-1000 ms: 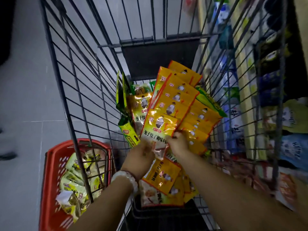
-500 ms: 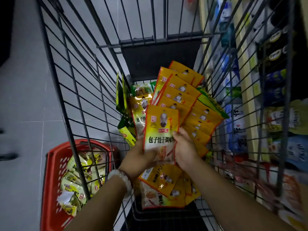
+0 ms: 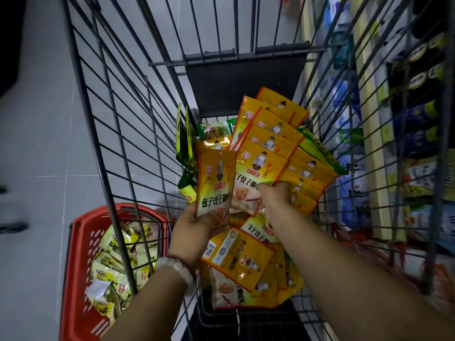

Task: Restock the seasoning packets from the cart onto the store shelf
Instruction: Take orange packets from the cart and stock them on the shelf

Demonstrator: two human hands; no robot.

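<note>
Inside the wire cart [image 3: 118,134] lies a fanned pile of yellow seasoning packets [image 3: 273,129] with red edging. My left hand [image 3: 197,230] grips one yellow packet [image 3: 214,183] by its lower end and holds it upright to the left of the pile. My right hand [image 3: 274,195] pinches the bottom of the front packet [image 3: 256,173] in the fan. More yellow packets [image 3: 241,264] lie flat under both wrists. The store shelf [image 3: 369,134] runs along the right, seen through the cart's bars.
A red plastic basket [image 3: 73,267] holding pale yellow-green packets stands on the floor left of the cart. Green packets [image 3: 183,143] lean against the cart's left side. The shelf holds blue, green and dark packages. Grey tiled floor stretches to the left.
My left hand has drawn one packet off the fan and moved it left. My right hand has shifted up onto the following packet in the pile.
</note>
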